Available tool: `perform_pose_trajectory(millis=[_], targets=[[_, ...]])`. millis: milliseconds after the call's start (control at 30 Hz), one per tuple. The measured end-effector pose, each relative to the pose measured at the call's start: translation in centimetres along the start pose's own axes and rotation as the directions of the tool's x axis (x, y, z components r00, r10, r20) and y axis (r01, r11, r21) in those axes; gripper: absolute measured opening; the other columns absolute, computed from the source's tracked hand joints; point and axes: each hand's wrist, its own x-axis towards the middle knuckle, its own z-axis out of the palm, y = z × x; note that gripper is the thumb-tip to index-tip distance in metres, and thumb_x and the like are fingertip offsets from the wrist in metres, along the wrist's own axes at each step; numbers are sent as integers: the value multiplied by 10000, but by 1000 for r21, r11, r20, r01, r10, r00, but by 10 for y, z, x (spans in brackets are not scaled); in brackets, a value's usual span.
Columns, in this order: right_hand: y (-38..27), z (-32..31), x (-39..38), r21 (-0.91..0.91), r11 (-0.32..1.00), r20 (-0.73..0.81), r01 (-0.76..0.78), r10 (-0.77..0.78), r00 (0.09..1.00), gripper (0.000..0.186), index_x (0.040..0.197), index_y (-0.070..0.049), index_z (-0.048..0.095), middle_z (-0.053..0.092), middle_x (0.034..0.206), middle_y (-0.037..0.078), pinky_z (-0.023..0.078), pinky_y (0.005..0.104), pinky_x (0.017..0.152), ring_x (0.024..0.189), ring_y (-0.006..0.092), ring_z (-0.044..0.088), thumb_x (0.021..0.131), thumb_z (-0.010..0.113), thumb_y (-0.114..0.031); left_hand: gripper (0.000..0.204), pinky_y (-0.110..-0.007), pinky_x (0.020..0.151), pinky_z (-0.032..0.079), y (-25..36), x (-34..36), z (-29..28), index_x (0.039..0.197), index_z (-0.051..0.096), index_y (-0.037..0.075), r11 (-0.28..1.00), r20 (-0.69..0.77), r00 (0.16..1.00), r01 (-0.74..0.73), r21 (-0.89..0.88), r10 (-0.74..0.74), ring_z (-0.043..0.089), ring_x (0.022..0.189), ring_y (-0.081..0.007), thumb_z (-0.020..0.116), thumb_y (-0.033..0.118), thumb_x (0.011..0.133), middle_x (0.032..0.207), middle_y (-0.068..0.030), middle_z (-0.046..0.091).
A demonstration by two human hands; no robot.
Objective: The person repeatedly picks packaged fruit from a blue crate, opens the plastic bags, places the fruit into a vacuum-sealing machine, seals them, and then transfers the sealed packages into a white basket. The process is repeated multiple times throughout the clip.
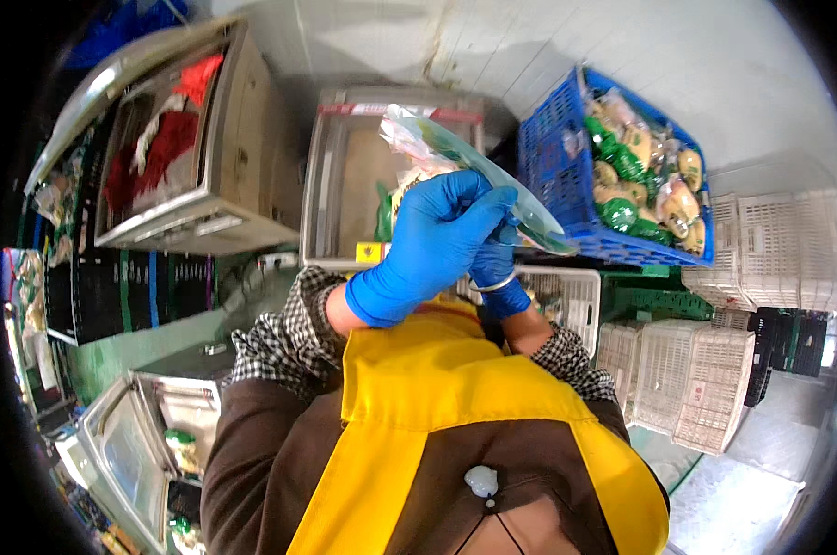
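In front of my chest, both hands in blue gloves are at a clear, greenish plastic bag [502, 176] with some printing on it. The bag slants from upper left to lower right. My left hand [428, 236] is closed, its thumb and fingers pinched together on the bag's near edge. My right hand [500, 277] sits just behind and to the right, its fingers mostly hidden by the left hand and the bag. Beyond them is a metal-edged bin [344, 185] with a brownish bottom. A green item [384, 213] and a small yellow box [372, 252] show beside my left hand.
On the right stands a blue crate [557, 166] of bagged beige produce with green wrapping. Stacked white crates [687, 379] stand farther right. A metal-framed box [243, 139] with red cloth [164, 157] is at upper left. Another white crate [571, 296] sits beside my right forearm.
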Motion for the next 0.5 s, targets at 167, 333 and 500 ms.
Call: perform_pose_trajectory(millis=[167,333,500], targets=[[-90,-36,7,9,1000,-162,-15,16,987,318,1014,28,562,610,947,77,505,271,695,816,141,590,726,687,-23,149,-245,654,456,51,16,16,827,610,-38,917,-77,934,-322,235,348,581,703,-137,502,60,860,777,-89,630],[-135,-62,-26,114,985,-164,-129,146,976,416,1066,39,511,590,983,96,514,283,725,835,166,593,705,705,-27,218,-277,726,472,13,19,-6,994,588,-10,952,-171,955,-199,231,241,598,847,-166,524,159,873,944,-107,631],[-131,-82,-60,72,985,-104,-157,164,981,482,1151,21,462,562,1055,89,499,285,777,917,175,574,724,683,-14,253,-255,754,468,-33,9,16,1043,582,5,985,-35,993,112,-129,-117,584,887,-138,590,146,834,964,-75,625]])
